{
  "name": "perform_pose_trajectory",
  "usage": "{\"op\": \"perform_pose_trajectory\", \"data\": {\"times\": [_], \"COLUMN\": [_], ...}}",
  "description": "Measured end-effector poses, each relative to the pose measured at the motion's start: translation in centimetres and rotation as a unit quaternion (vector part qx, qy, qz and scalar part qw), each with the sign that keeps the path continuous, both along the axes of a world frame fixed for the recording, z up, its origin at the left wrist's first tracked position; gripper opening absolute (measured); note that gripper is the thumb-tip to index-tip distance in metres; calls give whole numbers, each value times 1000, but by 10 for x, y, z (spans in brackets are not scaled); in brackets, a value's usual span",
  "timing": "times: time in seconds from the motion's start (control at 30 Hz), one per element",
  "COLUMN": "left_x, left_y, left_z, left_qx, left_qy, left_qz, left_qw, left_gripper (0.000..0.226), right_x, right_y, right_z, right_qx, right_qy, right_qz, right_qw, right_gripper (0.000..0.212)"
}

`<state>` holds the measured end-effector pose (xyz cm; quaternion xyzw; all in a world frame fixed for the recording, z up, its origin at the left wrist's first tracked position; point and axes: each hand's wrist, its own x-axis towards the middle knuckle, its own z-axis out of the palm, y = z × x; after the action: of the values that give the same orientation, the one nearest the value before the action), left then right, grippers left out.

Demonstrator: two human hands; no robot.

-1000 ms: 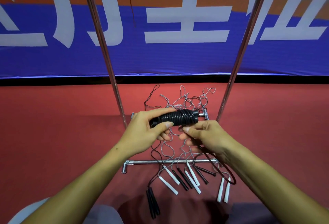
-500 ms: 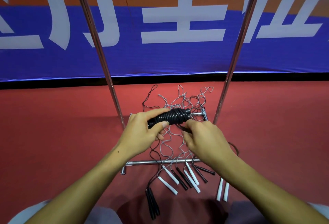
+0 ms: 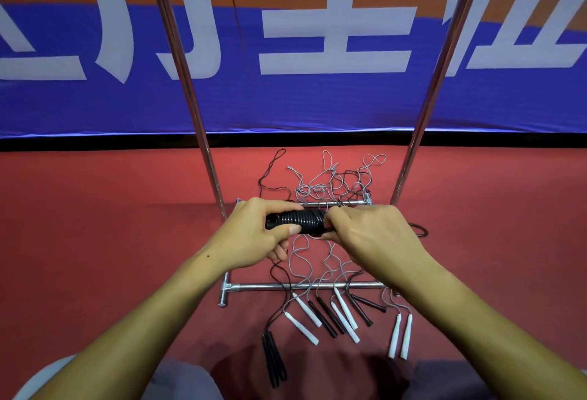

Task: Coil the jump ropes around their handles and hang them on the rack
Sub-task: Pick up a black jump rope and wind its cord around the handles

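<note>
Your left hand grips the left end of the black jump rope bundle, its cord coiled tight around the paired handles, while your right hand closes round the right end and feeds the last turns; the bundle is held in the air above the red floor, between the two slanted uprights of the chrome metal rack. A short loop of loose black cord trails just right of your right hand, so the coil looks nearly finished. Keep the left thumb pressed on the laid turns so none slips, lay each new turn touching the one before, and tuck the tail under a turn before you lift toward the hooks at the top of the rack. Below your hands the uncoiled grey and black jump ropes lie tangled across the rack's base bars, their white and black handles fanned out on the near side. The blue and orange banner on the far wall carries large white characters, cropped; only one resembling 主 can be read.
</note>
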<state>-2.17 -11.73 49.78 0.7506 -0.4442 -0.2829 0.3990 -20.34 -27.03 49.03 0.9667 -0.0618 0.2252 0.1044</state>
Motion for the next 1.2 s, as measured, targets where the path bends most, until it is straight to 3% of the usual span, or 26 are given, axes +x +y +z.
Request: {"op": "perform_pose_trajectory", "data": {"times": [0.23, 0.4, 0.47, 0.57, 0.67, 0.87, 1.07, 1.2], "left_x": [2, 6, 8, 11, 13, 22, 25, 24], "left_y": [4, 9, 12, 15, 18, 27, 32, 32], "left_z": [4, 6, 8, 12, 14, 27, 32, 35], "left_qx": [74, 135, 156, 180, 192, 184, 154, 126], "left_qy": [22, 60, 70, 89, 107, 164, 216, 244], "left_qz": [-105, -178, -199, -224, -247, -274, -282, -287], "left_qw": [992, 973, 965, 954, 944, 930, 922, 918], "left_gripper": [35, 37, 35, 33, 34, 36, 40, 39], "right_x": [-4, -7, -9, -10, -12, -10, -11, -8], "right_y": [-12, -7, -2, 4, 9, 14, 16, 16], "right_z": [-2, 9, 14, 15, 13, 19, 28, 28], "right_qx": [60, 138, 210, 239, 207, 208, 408, 484], "right_qy": [36, 105, 180, 224, 184, 141, 89, 33], "right_qz": [56, 72, 57, 77, 113, 139, 177, 196], "right_qw": [996, 982, 959, 942, 954, 958, 891, 852], "right_gripper": [43, 40, 32, 11, 6, 23, 13, 11]}}
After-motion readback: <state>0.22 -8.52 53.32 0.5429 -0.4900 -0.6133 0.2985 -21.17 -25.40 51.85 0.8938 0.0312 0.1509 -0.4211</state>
